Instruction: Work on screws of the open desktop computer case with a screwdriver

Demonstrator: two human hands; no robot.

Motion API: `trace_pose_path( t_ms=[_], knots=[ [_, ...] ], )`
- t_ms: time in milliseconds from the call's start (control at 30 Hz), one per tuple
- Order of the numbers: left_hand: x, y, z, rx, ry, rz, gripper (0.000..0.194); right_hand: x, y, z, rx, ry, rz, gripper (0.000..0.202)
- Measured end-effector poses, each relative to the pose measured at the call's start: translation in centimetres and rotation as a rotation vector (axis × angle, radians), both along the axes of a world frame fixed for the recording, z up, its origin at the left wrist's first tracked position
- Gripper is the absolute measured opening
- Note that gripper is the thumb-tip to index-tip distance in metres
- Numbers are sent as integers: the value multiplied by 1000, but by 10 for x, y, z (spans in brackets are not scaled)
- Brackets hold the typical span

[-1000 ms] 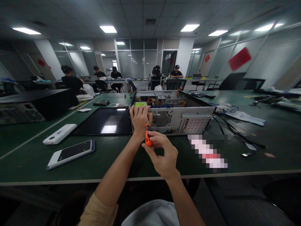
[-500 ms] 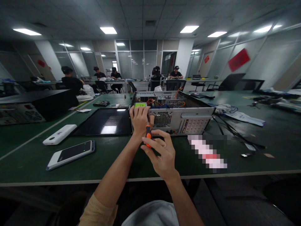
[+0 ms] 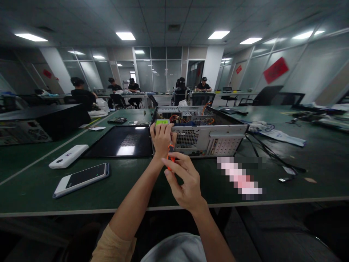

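Observation:
An opened computer case (image 3: 227, 131) lies on the green table, its metal back panel facing me and coloured wires showing inside. My left hand (image 3: 163, 140) rests at the case's left rear corner, beside a green-labelled part (image 3: 163, 122); its fingers bend over the edge, and what they grip, if anything, is hidden. In my right hand (image 3: 188, 182) is an orange and black screwdriver (image 3: 170, 148), held between thumb and fingers. It points away from me at the back panel, and its tip is hidden near my left hand.
A black side panel (image 3: 109, 143), a power bank (image 3: 68, 156) and a phone-like device (image 3: 81, 180) lie to the left. Another computer case (image 3: 68, 122) stands beyond them. Black cables (image 3: 268, 151) and gloves (image 3: 283, 135) lie right. Several people sit at far tables.
The screwdriver handle has turned in my right fingers, and my right hand has shifted slightly left. My left hand remains at the case corner.

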State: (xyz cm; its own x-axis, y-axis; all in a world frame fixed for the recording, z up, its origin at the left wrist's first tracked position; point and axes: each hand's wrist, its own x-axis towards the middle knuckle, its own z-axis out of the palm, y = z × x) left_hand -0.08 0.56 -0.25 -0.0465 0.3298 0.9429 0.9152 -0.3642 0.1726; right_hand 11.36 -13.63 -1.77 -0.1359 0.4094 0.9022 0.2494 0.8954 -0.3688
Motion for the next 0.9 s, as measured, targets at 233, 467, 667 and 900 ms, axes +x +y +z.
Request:
trace_pose_path(
  t_ms=[233,467,667,900],
  knots=[
    [1,3,3,-12,-29,2,27,-3,9,-3,56,101,-108,35],
    [4,5,3,-20,-45,9,27,2,8,-4,-26,213,5,46],
    [3,4,3,-48,-59,-14,31,3,1,5,72,110,-114,25],
    [0,5,2,1,-29,-14,31,1,7,4,86,153,-43,47]
  ],
)
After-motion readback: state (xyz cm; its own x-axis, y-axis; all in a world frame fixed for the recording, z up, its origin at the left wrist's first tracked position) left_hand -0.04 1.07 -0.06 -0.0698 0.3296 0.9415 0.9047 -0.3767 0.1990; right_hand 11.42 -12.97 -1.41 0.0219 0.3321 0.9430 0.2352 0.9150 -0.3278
